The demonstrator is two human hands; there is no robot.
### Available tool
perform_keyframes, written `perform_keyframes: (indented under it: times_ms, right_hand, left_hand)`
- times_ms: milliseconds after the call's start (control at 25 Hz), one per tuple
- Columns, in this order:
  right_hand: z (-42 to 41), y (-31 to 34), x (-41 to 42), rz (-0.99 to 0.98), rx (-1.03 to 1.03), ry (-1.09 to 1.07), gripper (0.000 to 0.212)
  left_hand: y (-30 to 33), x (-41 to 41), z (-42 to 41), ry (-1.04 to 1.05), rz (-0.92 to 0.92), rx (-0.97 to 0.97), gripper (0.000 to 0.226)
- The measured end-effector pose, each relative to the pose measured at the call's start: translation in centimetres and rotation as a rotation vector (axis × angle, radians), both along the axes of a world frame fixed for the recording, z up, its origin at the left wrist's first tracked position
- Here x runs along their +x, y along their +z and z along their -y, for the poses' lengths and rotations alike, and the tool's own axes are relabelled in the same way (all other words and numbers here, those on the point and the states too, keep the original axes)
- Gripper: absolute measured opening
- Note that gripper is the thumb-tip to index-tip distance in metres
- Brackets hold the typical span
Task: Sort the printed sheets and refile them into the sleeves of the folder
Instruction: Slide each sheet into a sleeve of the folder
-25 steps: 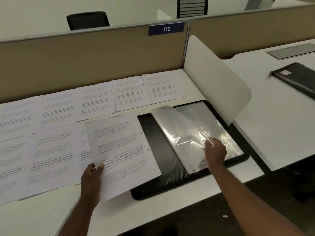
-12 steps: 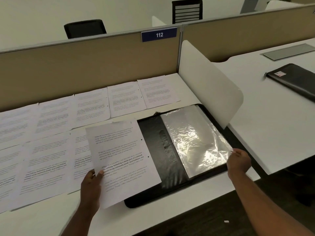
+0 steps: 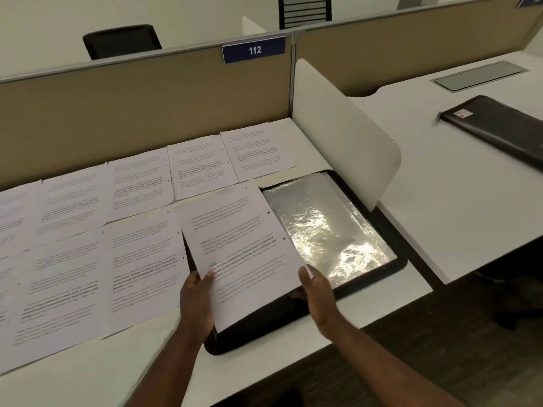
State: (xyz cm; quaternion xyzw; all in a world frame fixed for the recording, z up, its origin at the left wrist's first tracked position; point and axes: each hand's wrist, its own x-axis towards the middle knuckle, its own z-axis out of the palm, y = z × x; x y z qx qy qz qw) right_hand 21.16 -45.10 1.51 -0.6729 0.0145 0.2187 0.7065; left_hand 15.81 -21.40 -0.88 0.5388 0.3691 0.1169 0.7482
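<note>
**Sheet held over open folder, sleeve not yet entered**

While the left hand [image 3: 196,304] grips the printed sheet [image 3: 241,254] at its near left edge, thumb on top and fingers curled underneath, the right hand [image 3: 316,292] meets the sheet's near right corner; its thumb shows beside the paper, but I cannot tell whether its fingers pinch the edge or only steady it. Sheet is raised and tilted, covering the left half of the black folder [image 3: 402,261], which lies open on the tabletop [image 3: 382,292]. Top plastic sleeve [image 3: 326,227] lies flat and glossy on the right half, mouth not visibly parted. Remaining sheets [image 3: 141,183] lie in rows to the left, well apart from the folder.

Risks, as judged:
- Sleeve film looks thin and clingy; a leading corner may catch on the mouth and buckle or crease the paper.
- With both hands on the paper, nothing holds the sleeve open, so the sheet may slide on top of it or into the wrong layer.
- Sleeve glare hides the opening.
- Sweeping the held page left could disturb the sorted rows.
</note>
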Motion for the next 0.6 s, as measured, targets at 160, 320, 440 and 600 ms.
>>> perform_keyframes:
  times_ms: [160, 320, 440, 600]
  right_hand:
    - [-1.1, 0.4, -2.4, -0.105, 0.099, -0.142, 0.040]
    - [1.7, -0.7, -2.0, -0.142, 0.054, -0.351, 0.040]
    - [4.8, -1.2, -1.9, -0.171, 0.051, -0.462, 0.036]
    - [8.8, -1.5, -1.8, -0.182, 0.126, -0.607, 0.047]
  left_hand:
    - [1.4, 1.9, 4.7, -0.080, -0.017, -0.034, 0.022]
    - [1.5, 2.2, 8.1, -0.210, 0.008, 0.006, 0.018]
    - [1.2, 2.3, 9.0, -0.268, -0.034, 0.155, 0.016]
    - [0.0, 3.1, 9.8, -0.530, -0.128, 0.543, 0.028]
